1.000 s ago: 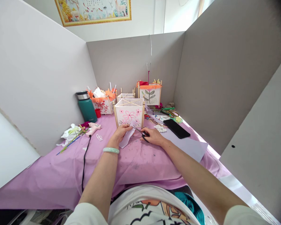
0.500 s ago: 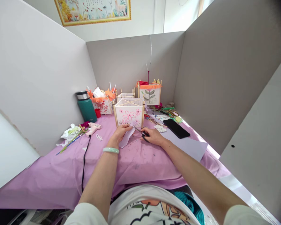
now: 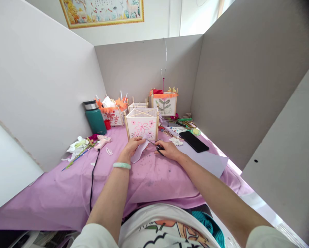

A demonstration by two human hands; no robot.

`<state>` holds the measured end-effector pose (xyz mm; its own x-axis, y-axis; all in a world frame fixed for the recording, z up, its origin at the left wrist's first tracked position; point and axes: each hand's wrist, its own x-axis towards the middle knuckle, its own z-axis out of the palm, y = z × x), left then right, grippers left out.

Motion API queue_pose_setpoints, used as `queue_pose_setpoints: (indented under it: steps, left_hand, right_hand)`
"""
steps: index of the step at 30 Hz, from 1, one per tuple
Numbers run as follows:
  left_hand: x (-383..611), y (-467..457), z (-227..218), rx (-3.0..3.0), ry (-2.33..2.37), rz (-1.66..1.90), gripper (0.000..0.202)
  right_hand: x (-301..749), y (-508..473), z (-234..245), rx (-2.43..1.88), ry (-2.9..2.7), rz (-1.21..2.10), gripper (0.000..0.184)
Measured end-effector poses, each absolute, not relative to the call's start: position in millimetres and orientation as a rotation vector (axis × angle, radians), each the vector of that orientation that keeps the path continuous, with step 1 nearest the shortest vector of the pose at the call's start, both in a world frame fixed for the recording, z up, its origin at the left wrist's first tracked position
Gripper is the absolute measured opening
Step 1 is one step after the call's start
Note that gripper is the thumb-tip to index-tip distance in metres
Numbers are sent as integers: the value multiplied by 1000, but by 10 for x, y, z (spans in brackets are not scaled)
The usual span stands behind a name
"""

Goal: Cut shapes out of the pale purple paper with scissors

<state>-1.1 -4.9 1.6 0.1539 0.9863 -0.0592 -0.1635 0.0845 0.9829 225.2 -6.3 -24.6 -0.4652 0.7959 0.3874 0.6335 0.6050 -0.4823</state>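
My left hand [image 3: 134, 145], with a pale green bangle [image 3: 121, 165] at its wrist, pinches a piece of pale paper [image 3: 139, 153] whose lower end hangs toward me. Black-handled scissors [image 3: 159, 148] sit in my right hand [image 3: 168, 150], their blades pointing left at the paper's upper edge. How far the blades are apart is too small to tell. Just behind both hands stands a box-shaped lantern [image 3: 142, 126] with wooden corner sticks and pink flowers drawn on its white side.
A green bottle [image 3: 95, 117] and a pink glue gun [image 3: 103, 142] with a black cord are on the left. Decorated lanterns [image 3: 166, 105] stand behind. To the right lie a black phone [image 3: 194, 141] and a large pale sheet [image 3: 203, 159]. Grey panels enclose the pink-covered table [image 3: 164, 182].
The scissor handles in my right hand have shifted very slightly, looking closer together. My left hand and the paper stay in place.
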Motion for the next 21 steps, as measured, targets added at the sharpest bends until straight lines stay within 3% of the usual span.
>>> queue_pose_setpoints:
  steps: [21]
  left_hand:
    - [12, -95, 38, 1141, 1038, 1031, 11]
  right_hand:
    - [2239, -84, -240, -1105, -2238, 371, 39]
